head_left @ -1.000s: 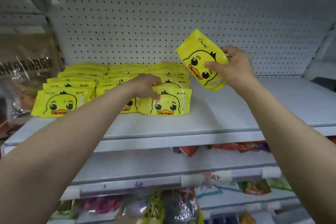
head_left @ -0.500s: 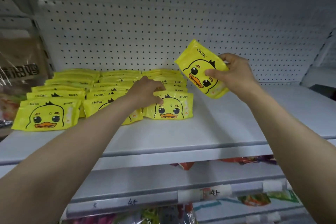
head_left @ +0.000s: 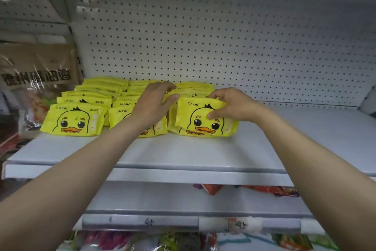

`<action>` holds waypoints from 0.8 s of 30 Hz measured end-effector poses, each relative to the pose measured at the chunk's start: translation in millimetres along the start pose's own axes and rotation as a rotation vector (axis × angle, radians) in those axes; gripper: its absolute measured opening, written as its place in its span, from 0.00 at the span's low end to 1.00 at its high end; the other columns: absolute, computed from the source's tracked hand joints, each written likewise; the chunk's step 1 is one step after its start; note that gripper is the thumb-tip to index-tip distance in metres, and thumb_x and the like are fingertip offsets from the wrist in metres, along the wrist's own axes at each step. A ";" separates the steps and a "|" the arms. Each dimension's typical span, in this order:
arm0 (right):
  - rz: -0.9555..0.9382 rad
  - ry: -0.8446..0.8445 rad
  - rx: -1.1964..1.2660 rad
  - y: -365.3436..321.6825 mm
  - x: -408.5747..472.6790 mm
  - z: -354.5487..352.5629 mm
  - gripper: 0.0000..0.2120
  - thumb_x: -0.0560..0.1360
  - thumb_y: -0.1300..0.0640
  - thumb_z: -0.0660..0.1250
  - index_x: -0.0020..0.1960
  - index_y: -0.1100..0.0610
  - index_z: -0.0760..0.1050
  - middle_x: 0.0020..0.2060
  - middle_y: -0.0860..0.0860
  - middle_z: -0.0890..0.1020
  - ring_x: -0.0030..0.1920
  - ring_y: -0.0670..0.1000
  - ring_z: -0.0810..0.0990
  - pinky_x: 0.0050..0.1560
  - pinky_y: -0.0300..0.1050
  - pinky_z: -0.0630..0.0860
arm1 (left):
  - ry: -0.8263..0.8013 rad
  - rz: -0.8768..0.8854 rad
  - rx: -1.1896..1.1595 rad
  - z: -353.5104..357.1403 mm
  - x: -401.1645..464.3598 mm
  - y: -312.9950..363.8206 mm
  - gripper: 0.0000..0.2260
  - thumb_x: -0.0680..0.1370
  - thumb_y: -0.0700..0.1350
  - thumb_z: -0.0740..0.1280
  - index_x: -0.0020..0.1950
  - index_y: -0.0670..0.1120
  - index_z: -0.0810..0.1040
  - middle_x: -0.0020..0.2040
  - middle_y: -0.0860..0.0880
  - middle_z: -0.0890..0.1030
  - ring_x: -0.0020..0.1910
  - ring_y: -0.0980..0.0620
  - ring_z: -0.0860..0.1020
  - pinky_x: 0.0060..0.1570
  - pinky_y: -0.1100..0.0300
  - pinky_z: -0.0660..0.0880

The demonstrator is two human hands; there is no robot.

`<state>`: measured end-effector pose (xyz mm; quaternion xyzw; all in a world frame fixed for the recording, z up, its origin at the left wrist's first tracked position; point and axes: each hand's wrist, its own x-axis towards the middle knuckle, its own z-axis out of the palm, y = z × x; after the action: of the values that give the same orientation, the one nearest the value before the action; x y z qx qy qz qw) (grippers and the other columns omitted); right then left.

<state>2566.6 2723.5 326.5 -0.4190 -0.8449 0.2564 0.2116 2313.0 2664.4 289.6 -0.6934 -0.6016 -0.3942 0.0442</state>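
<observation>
Three rows of yellow duck-face packets lie overlapping on a white shelf [head_left: 183, 155]. My right hand [head_left: 232, 106] pinches the front packet of the right row [head_left: 195, 120], thumb on the duck's face and fingers over its top edge; it sits on top of another packet at the front of that row. My left hand [head_left: 154, 104] rests with straight fingers on the middle row [head_left: 124, 106], touching the packets between the middle and right rows. The left row's front packet [head_left: 73, 120] lies untouched.
A pegboard back wall [head_left: 223, 47] rises behind the shelf. Brown bagged goods [head_left: 34, 75] stand in the bay to the left. The shelf's right half holds nothing. Lower shelves [head_left: 183, 222] carry price tags and colourful snack bags.
My right hand brought the held packet down from the air and set it at the front of the right row. My left hand slid further back over the middle row.
</observation>
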 end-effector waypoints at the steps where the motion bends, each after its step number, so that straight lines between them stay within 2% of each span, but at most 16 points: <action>1: -0.004 -0.031 -0.034 0.1 4.0 5.9 0.22 0.63 0.50 0.82 0.54 0.46 0.80 0.51 0.46 0.83 0.55 0.49 0.81 0.59 0.49 0.78 | -0.017 0.033 0.007 -1.0 -4.5 3.9 0.17 0.79 0.55 0.63 0.65 0.50 0.74 0.59 0.50 0.77 0.63 0.50 0.70 0.61 0.56 0.68; 6: -0.015 -0.107 -0.093 8.0 17.2 29.1 0.27 0.61 0.48 0.82 0.57 0.45 0.79 0.54 0.45 0.82 0.55 0.47 0.79 0.58 0.44 0.76 | -0.134 0.122 0.083 10.2 -28.3 11.8 0.27 0.74 0.60 0.67 0.70 0.50 0.70 0.65 0.48 0.73 0.65 0.47 0.69 0.64 0.53 0.67; 9: -0.034 -0.037 -0.089 10.5 17.9 35.8 0.28 0.61 0.48 0.82 0.59 0.45 0.78 0.55 0.45 0.81 0.58 0.46 0.79 0.60 0.45 0.75 | -0.203 0.151 0.122 19.0 -38.6 8.7 0.34 0.70 0.61 0.72 0.72 0.49 0.67 0.68 0.49 0.71 0.66 0.47 0.68 0.65 0.50 0.67; 13: -0.111 0.065 -0.228 11.0 13.2 42.0 0.33 0.61 0.42 0.81 0.63 0.40 0.73 0.58 0.43 0.80 0.59 0.44 0.77 0.61 0.48 0.75 | -0.281 0.137 0.179 25.5 -39.6 8.9 0.41 0.67 0.60 0.75 0.75 0.50 0.62 0.72 0.50 0.66 0.70 0.49 0.64 0.67 0.55 0.63; 16: -0.166 0.048 -0.329 12.3 7.1 44.9 0.38 0.61 0.39 0.79 0.67 0.40 0.70 0.62 0.45 0.76 0.64 0.46 0.71 0.64 0.46 0.70 | -0.294 0.133 0.190 27.4 -36.9 8.0 0.42 0.67 0.60 0.75 0.75 0.51 0.61 0.73 0.50 0.65 0.71 0.50 0.63 0.67 0.55 0.61; 19: -0.188 0.014 -0.379 12.2 -0.9 47.2 0.43 0.61 0.41 0.80 0.72 0.44 0.67 0.67 0.45 0.72 0.69 0.47 0.65 0.67 0.45 0.66 | -0.304 0.138 0.205 27.7 -35.7 7.2 0.42 0.67 0.60 0.75 0.76 0.51 0.60 0.72 0.50 0.66 0.71 0.50 0.63 0.67 0.56 0.61; 24: -0.164 0.037 -0.418 10.5 -4.0 52.8 0.44 0.63 0.43 0.80 0.74 0.44 0.64 0.69 0.45 0.71 0.70 0.48 0.64 0.67 0.46 0.66 | -0.317 0.136 0.195 29.8 -34.7 2.0 0.42 0.68 0.61 0.74 0.76 0.52 0.60 0.73 0.49 0.66 0.71 0.49 0.63 0.68 0.54 0.62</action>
<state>2544.9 2712.2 278.3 -0.3885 -0.9069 0.0498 0.1556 2330.6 2652.1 249.2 -0.7782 -0.5881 -0.2161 0.0426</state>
